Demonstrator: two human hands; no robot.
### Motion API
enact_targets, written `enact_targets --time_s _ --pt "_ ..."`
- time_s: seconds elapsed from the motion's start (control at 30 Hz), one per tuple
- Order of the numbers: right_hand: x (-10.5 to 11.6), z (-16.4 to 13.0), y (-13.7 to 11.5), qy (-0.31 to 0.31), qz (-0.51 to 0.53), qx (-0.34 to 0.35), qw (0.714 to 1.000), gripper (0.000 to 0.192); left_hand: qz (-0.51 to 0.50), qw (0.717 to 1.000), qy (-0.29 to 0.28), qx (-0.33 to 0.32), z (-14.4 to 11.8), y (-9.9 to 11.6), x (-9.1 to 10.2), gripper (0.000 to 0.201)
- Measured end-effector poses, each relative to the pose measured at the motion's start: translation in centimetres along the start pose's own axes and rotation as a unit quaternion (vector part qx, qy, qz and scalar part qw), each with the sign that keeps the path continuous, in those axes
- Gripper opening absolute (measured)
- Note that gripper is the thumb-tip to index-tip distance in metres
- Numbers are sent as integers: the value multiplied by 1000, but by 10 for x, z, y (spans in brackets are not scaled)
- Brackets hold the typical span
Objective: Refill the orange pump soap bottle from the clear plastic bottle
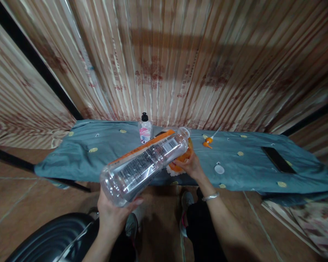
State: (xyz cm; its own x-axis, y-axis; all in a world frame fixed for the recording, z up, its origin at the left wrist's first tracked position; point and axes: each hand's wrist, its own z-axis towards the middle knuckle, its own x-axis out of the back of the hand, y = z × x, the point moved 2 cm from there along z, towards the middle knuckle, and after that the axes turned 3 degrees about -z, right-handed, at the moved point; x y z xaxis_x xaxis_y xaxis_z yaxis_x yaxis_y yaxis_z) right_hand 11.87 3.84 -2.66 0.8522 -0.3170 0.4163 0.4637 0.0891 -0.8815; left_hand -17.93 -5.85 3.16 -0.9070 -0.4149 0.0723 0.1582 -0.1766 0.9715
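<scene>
My left hand [113, 214] is wrapped round the base of a large clear plastic bottle [153, 160]. Tilted, with its uncapped mouth up and to the right, this bottle has a dark printed label with an orange edge and looks mostly empty. My right hand [190, 165] is closed on an orange bottle [184, 155] beneath and behind the clear bottle's mouth. The orange bottle's opening is hidden, so I cannot tell whether the two touch. An orange pump head [208, 141] with a pale tube lies on the cloth. Closer to me is a small white round cap [219, 169].
A clear bottle with a black cap [144, 129] stands at the back of the table covered in blue-green cloth [82, 156]. A dark phone [278, 160] lies to the right. Behind hangs a striped curtain [164, 54]. A black ribbed stool [51, 236] is at lower left.
</scene>
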Motion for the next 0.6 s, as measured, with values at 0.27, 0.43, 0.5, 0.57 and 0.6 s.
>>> enact_targets --time_s 0.27,0.43,0.5,0.57,0.6 --pt "-1 0 -2 -6 17 -12 1000 81 -10 1000 -8 18 1 -11 4 81" --pt "0 -1 -6 -6 2 -6 1000 75 -10 1000 -1 10 -1 -13 5 78" --pt "0 -1 -7 -3 -3 -4 1000 73 -23 1000 9 12 -4 -9 1 80" --pt "0 -2 -8 3 -3 -1 1000 74 -38 999 21 13 -9 -3 -3 83" --pt "0 -2 -9 3 -2 -1 1000 74 -39 999 25 10 -10 -1 -5 83"
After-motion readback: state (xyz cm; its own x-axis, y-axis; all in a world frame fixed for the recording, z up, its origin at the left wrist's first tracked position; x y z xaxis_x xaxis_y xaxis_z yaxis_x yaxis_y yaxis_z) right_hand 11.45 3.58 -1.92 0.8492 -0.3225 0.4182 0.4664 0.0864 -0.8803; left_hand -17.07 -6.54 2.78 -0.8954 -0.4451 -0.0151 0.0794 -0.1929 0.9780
